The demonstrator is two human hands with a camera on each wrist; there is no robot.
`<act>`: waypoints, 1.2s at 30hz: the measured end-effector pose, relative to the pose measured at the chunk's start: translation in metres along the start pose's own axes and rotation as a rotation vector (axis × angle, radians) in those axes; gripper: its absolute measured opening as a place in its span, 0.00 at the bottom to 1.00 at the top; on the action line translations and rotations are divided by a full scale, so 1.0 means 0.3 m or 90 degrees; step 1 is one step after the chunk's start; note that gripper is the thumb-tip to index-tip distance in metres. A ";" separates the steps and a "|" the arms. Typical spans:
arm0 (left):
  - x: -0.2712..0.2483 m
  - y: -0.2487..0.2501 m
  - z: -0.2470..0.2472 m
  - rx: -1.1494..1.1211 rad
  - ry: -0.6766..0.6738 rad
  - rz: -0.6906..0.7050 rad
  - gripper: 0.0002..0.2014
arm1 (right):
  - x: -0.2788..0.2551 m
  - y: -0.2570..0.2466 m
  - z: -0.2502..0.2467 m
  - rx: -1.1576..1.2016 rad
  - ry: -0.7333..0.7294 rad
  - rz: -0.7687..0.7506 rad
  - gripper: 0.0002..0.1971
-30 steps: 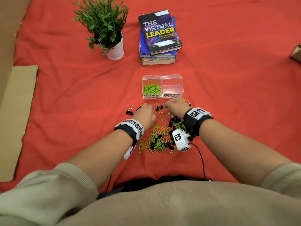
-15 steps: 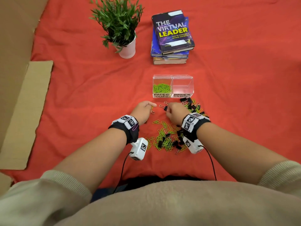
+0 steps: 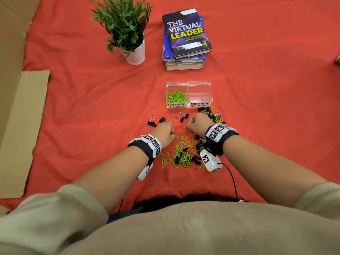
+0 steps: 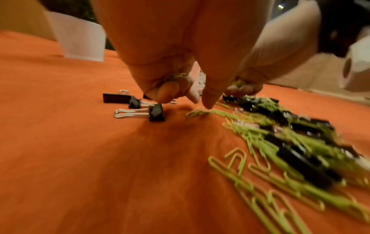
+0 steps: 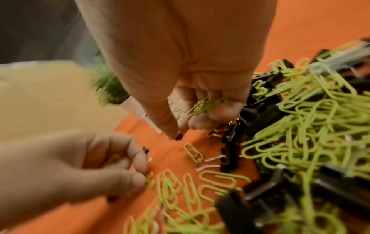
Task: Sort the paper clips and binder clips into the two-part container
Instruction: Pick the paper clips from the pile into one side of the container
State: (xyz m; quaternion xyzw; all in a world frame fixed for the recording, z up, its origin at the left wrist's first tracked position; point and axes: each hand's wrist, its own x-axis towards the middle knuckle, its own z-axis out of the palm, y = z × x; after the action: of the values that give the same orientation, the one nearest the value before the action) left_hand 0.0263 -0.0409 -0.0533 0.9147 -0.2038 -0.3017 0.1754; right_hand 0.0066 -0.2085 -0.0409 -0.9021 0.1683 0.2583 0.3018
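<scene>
The clear two-part container (image 3: 189, 85) stands ahead of both hands; its left part holds green paper clips (image 3: 176, 97), and its right part, labelled for binder clips, looks empty. A mixed pile (image 3: 185, 150) of green paper clips and black binder clips lies between my wrists. My left hand (image 3: 164, 132) keeps paper clips (image 4: 177, 76) in its curled fingers while thumb and forefinger pinch at one more paper clip (image 4: 197, 112) on the cloth. My right hand (image 3: 196, 123) grips a small bunch of paper clips (image 5: 204, 105) at the pile's far edge.
Loose binder clips (image 3: 154, 121) lie left of the left hand, more (image 3: 182, 116) sit before the container and at its right corner (image 3: 207, 111). A potted plant (image 3: 135, 52) and a book stack (image 3: 185, 41) stand farther back. Cardboard (image 3: 24, 126) borders the red cloth at left.
The left hand has drawn back a little from the container toward the pile's near-left paper clips. The right hand has stayed at the pile's far edge. The head view has shifted.
</scene>
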 end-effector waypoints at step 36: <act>-0.035 -0.004 -0.016 -0.344 -0.039 -0.066 0.07 | -0.073 -0.035 0.095 -0.072 -0.038 -0.096 0.10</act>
State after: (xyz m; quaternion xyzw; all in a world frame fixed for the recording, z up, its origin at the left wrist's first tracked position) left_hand 0.0217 -0.0339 -0.0452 0.8345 -0.0737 -0.3810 0.3912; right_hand -0.0168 -0.1793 -0.0431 -0.9199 0.0758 0.2704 0.2737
